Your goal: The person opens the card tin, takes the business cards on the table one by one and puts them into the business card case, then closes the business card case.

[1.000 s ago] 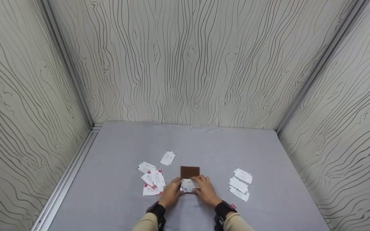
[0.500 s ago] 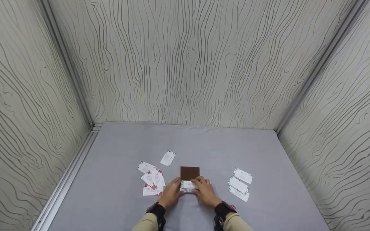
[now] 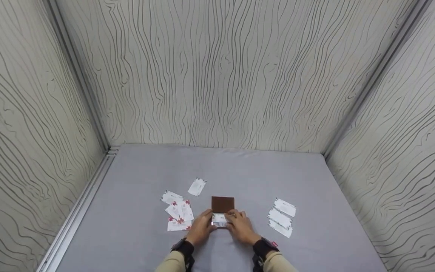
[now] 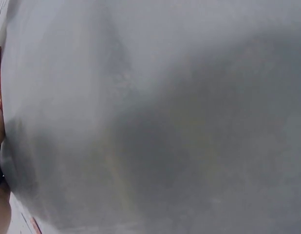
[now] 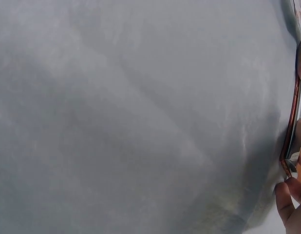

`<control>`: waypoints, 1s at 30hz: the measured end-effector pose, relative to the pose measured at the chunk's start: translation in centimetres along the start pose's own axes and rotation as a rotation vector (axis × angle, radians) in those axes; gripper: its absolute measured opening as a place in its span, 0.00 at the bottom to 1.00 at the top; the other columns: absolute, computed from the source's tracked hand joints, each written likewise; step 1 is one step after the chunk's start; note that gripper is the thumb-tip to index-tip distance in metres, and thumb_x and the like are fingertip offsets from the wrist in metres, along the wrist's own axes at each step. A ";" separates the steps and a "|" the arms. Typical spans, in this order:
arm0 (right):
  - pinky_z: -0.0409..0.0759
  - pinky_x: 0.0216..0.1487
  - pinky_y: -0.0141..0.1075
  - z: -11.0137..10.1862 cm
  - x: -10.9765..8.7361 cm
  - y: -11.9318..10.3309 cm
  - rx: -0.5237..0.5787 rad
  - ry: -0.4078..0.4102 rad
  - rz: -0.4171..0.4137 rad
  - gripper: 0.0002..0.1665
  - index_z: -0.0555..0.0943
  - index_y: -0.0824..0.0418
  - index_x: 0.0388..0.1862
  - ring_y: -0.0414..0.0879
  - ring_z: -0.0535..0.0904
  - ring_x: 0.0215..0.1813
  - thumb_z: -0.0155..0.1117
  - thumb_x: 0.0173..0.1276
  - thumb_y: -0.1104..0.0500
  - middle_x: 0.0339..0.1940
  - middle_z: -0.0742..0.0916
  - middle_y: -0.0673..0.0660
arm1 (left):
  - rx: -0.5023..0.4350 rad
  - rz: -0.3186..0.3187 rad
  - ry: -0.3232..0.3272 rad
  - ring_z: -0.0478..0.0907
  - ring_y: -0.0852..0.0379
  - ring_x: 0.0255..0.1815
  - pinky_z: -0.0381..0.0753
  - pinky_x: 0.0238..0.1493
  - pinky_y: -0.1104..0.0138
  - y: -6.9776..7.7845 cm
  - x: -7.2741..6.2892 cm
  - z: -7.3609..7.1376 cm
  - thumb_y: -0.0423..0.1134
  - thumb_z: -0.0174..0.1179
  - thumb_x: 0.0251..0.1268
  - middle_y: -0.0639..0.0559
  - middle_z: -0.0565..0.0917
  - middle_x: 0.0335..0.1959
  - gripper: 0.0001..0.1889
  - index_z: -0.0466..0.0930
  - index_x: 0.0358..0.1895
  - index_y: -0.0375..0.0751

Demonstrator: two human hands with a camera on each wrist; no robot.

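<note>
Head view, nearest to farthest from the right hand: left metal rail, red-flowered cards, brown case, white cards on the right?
From the right hand:
1. Brown case, touching it, on its left
2. White cards, to its right
3. Red-flowered cards, left, beyond the case
4. Metal rail, far left

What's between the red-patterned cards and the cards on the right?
In the head view, left to right: the left hand, the brown holder with a white card, then the right hand, over grey cloth.
</note>
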State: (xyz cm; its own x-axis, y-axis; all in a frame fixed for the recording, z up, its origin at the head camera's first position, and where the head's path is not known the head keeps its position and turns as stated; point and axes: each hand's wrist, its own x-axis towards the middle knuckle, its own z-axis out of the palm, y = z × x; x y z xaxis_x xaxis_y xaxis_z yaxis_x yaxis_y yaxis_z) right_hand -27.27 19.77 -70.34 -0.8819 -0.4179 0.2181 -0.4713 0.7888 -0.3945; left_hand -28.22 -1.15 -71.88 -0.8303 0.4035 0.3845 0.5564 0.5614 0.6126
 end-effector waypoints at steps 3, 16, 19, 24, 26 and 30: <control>0.74 0.47 0.52 -0.1 0.0 0.1 0.001 -0.012 -0.002 0.20 0.80 0.66 0.59 0.59 0.72 0.51 0.62 0.70 0.62 0.56 0.78 0.63 | 0.001 -0.006 -0.006 0.75 0.35 0.60 0.74 0.62 0.49 0.1 0.0 0.0 0.28 0.69 0.56 0.29 0.77 0.58 0.25 0.75 0.56 0.19; 0.78 0.45 0.50 -1.1 -0.3 0.3 -0.062 -0.017 -0.058 0.18 0.82 0.66 0.55 0.57 0.75 0.49 0.63 0.69 0.59 0.55 0.81 0.62 | 0.005 -0.018 -0.010 0.77 0.35 0.58 0.75 0.61 0.50 0.1 0.0 0.1 0.29 0.70 0.55 0.29 0.78 0.57 0.25 0.76 0.55 0.19; 0.78 0.43 0.49 -1.3 -0.4 0.8 -0.054 -0.012 -0.057 0.19 0.82 0.67 0.55 0.57 0.75 0.49 0.63 0.68 0.61 0.54 0.81 0.61 | -0.001 -0.028 -0.012 0.76 0.35 0.59 0.74 0.62 0.49 -0.2 0.0 0.2 0.29 0.70 0.56 0.29 0.77 0.58 0.25 0.76 0.56 0.18; 0.79 0.46 0.50 -2.0 -0.5 1.4 -0.030 -0.010 -0.035 0.18 0.81 0.68 0.56 0.58 0.76 0.50 0.62 0.69 0.62 0.53 0.82 0.62 | -0.009 -0.030 -0.010 0.76 0.34 0.60 0.74 0.62 0.49 -0.3 0.1 0.3 0.30 0.69 0.56 0.29 0.77 0.58 0.25 0.75 0.56 0.18; 0.79 0.47 0.51 -2.3 -0.7 1.6 -0.017 0.005 -0.041 0.17 0.81 0.68 0.55 0.59 0.77 0.49 0.62 0.69 0.63 0.52 0.82 0.62 | -0.011 -0.026 -0.008 0.75 0.34 0.59 0.73 0.62 0.48 -0.2 0.1 0.2 0.29 0.69 0.56 0.29 0.77 0.58 0.25 0.75 0.56 0.18; 0.79 0.49 0.49 -2.8 -1.1 2.0 0.014 0.038 -0.047 0.14 0.82 0.69 0.52 0.57 0.78 0.47 0.62 0.68 0.65 0.47 0.82 0.61 | -0.013 -0.030 -0.014 0.75 0.33 0.60 0.73 0.62 0.48 0.0 0.1 0.1 0.29 0.69 0.56 0.28 0.77 0.58 0.25 0.76 0.55 0.17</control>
State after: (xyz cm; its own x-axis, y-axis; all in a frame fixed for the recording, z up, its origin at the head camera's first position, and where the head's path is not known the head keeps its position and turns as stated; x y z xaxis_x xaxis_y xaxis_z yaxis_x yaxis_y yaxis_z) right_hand -27.24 23.03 -68.83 -0.8579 -0.4370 0.2703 -0.5128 0.7619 -0.3956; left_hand -28.30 -1.09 -71.90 -0.8460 0.3969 0.3560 0.5308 0.5640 0.6326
